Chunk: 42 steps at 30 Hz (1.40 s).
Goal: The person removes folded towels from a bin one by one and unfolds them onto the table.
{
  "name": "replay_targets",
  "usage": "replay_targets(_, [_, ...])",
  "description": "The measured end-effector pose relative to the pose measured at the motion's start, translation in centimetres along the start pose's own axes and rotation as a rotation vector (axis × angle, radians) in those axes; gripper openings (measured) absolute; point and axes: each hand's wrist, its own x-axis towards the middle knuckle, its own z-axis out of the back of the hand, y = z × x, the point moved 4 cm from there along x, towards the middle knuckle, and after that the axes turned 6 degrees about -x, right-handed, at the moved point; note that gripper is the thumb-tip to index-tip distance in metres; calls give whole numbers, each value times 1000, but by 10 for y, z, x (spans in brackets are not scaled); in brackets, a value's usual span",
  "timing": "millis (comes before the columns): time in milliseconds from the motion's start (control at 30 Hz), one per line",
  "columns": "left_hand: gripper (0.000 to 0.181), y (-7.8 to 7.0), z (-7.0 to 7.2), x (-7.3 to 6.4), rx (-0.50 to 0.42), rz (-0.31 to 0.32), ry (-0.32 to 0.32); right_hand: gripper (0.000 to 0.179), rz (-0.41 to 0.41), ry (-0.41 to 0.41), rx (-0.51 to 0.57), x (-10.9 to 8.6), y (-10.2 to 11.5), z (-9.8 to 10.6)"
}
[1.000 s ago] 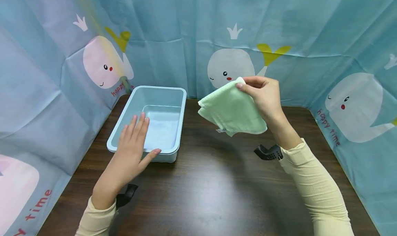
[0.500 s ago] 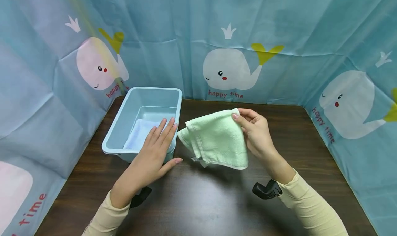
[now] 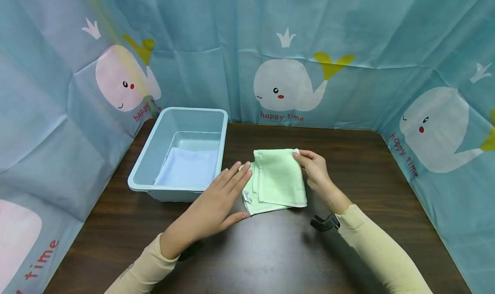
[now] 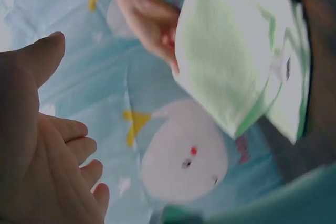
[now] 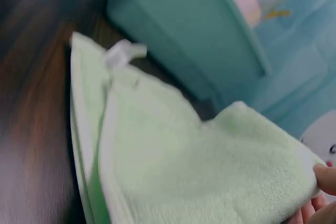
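Observation:
A folded pale green towel [image 3: 280,178] with a small white tag lies on the dark wooden table, its layers offset at the left. My right hand [image 3: 318,173] pinches the towel's far right corner between thumb and fingers. In the right wrist view that corner of the towel [image 5: 252,156] is lifted toward the fingertips. My left hand [image 3: 214,203] is held with straight fingers at the towel's left edge; whether it touches the cloth I cannot tell. The left wrist view shows this hand [image 4: 47,145] with nothing in its palm.
Left of the towel stands a light blue plastic bin [image 3: 139,173], with a pale blue cloth [image 3: 187,167] lying inside. A blue curtain [image 3: 193,40] printed with whales hangs along the back and both sides of the table [image 3: 267,259].
My right hand has brought the green towel down from the air onto the table. My left hand has moved right, from over the bin to the towel's left edge.

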Motion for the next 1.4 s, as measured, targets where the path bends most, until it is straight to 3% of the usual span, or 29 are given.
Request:
replay_targets(200, [89,-10,-31,5,36,-28,90,45,-13,-16,-160,18,-15,11])
replay_targets(433, [82,-5,-65,4,8,67,206,42,0,-58,-293,32,-33,21])
replay_targets(667, [77,11,-89,2,50,139,257,42,-6,-60,-398,34,-41,24])
replay_targets(1033, [72,31,-109,1,19,245,322,38,17,-58,-490,32,-46,23])
replay_targets(1400, [71,31,-116,4,5,268,374,34,78,-100,-580,34,-48,22])
